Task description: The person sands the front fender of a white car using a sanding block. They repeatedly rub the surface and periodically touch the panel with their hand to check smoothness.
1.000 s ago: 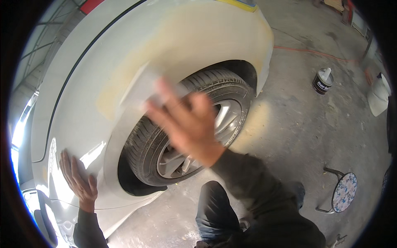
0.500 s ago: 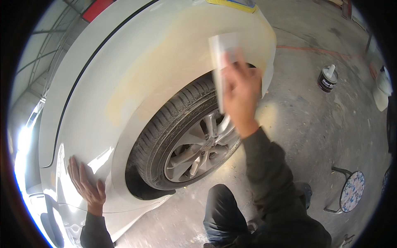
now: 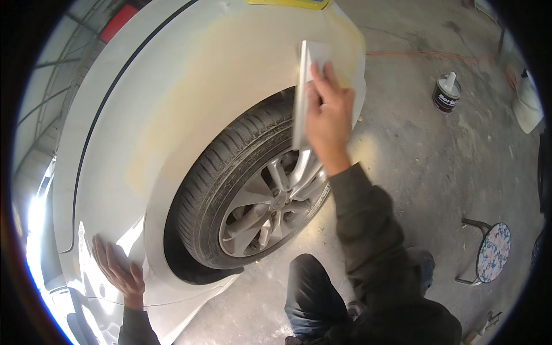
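A white car fender [image 3: 109, 172] with a yellowish, dull patch [image 3: 190, 98] curves over the wheel arch. My right hand [image 3: 330, 109] grips a long, pale sanding block [image 3: 300, 98] near the front end of the arch. The block is tilted, its narrow side showing, and its lower end overlaps the tyre in the picture; I cannot tell how much of it touches the panel. Fingers stretched out, my left hand [image 3: 118, 270] lies flat on the shiny part of the fender, behind the wheel. Below the arch stand the dark tyre [image 3: 201, 195] and its silver rim [image 3: 279, 201].
Yellow masking tape [image 3: 287, 4] edges the headlight at the top. On the concrete floor to the right stand an open can [image 3: 447, 95] with a white tool in it, and a small round stool [image 3: 493, 253]. An orange cord [image 3: 425, 54] runs across the floor.
The whole view has shifted slightly. My right hand has shifted a little toward the front of the car with the block, which shows more of its edge. My left hand stays on the fender.
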Action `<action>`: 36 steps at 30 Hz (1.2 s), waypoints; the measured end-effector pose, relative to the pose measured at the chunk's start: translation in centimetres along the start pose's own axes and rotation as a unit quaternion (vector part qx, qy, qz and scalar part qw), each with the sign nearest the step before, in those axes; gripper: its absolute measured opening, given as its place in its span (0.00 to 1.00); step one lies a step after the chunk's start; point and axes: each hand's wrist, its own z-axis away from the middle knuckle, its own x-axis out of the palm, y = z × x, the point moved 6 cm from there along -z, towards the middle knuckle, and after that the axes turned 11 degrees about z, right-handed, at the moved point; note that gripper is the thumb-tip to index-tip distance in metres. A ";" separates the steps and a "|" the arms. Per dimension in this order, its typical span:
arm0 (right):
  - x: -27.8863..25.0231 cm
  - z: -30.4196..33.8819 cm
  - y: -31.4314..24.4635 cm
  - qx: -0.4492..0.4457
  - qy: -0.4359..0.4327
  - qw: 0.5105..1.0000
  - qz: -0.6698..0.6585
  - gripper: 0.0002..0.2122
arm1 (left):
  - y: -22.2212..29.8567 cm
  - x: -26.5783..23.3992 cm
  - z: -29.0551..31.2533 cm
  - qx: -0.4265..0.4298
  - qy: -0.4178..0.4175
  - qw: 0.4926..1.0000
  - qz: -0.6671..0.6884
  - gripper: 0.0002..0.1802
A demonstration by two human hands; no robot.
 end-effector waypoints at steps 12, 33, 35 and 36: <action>0.2 -1.1 4.5 0.041 -0.004 0.998 -0.048 0.25 | -1.1 0.5 0.8 -0.005 0.002 1.000 -0.017 0.36; 0.2 0.4 -0.7 -0.035 0.030 0.998 -0.051 0.28 | -1.1 -0.3 0.9 0.012 -0.008 1.000 -0.021 0.36; 2.6 -0.7 4.4 0.046 0.021 0.994 -0.094 0.28 | -1.5 0.4 0.5 0.000 0.004 1.000 -0.023 0.36; 2.8 -0.3 5.4 0.077 0.014 0.992 -0.100 0.28 | -1.4 0.4 0.7 -0.008 0.007 1.000 -0.022 0.36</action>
